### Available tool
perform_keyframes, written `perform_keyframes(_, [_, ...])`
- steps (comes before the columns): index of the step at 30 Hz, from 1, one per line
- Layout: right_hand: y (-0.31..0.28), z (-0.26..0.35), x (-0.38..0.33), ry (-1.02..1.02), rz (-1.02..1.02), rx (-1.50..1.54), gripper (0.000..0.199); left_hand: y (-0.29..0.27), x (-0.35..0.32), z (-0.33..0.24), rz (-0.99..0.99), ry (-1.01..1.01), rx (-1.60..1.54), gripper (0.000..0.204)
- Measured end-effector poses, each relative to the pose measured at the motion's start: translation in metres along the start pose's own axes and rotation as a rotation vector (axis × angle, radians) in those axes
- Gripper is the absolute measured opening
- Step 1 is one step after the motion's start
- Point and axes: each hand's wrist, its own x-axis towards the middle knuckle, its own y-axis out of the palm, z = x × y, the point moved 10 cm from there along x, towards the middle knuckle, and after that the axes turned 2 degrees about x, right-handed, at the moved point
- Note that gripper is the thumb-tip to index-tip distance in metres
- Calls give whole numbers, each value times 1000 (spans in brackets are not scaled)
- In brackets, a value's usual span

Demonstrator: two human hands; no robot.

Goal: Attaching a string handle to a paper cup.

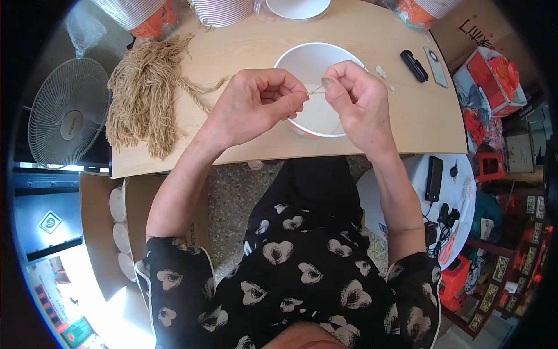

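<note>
A short piece of thin tan string runs between my two hands, above a white paper bucket. My left hand pinches one end of it between thumb and fingers. The other end is pinched by my right hand, held over the bucket's right rim. Part of the bucket's rim and inside is hidden behind my hands. Left of my left hand, a thick bundle of tan strings lies on the table, with a twisted strand reaching toward my wrist.
Stacked paper buckets stand along the table's far edge. A black stapler-like object and a phone lie at the right. A fan stands left of the table. A white round stool holds black devices and cables.
</note>
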Motion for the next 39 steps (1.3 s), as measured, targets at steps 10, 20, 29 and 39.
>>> perform_keyframes(10, [-1, 11, 3, -97, 14, 45, 10, 0, 6, -5, -27, 62, 3, 16])
perform_keyframes(20, [-34, 7, 6, -71, -5, 248, 9, -14, 3, -26, -100, 415, 418, 10])
perform_keyframes(29, [-74, 27, 6, -188, 67, 185, 15, -37, 4, -15, -194, 465, 393, 9])
perform_keyframes(39, [-84, -44, 85, 77, -42, 307, 14, -41, 31, 14, -127, 210, -21, 4])
